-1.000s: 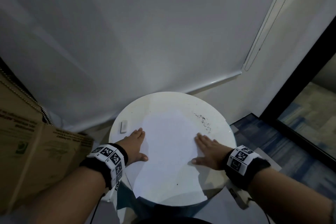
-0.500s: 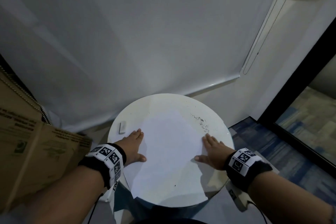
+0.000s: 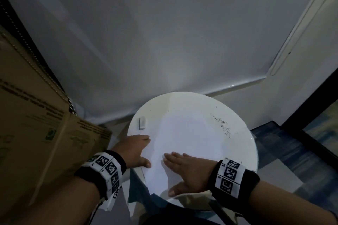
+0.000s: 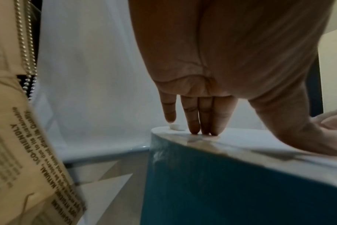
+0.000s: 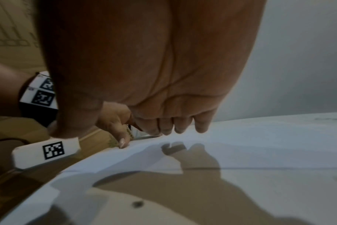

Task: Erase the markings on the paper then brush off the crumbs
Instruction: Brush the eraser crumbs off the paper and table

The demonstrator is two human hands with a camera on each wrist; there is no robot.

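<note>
— Where's the paper [image 3: 184, 144] from your end?

— I see it lying flat on the round white table [image 3: 243, 151], in the lower middle of the head view, its near corner hanging over the table's front edge. No markings show on the sheet that I can make out.

— And the hands?

— My left hand [image 3: 134, 149] lies at the sheet's left edge with straight fingers [image 4: 194, 120] pressed down on the tabletop and the thumb spread to the right. It grasps nothing. My right hand [image 3: 190, 171] lies flat on the lower part of the paper, fingers extended toward the left of the frame, thumb out at the bottom edge; it too holds nothing.

— The crumbs?

— The dark crumbs [image 3: 222, 124] are scattered toward the upper right of the table, along the sheet's right edge, well apart from both hands.

— The eraser?

— The eraser [image 3: 142, 123] sits at the table's upper left, just above my left fingertips. A cardboard box [image 3: 36, 133] fills the left side.
</note>
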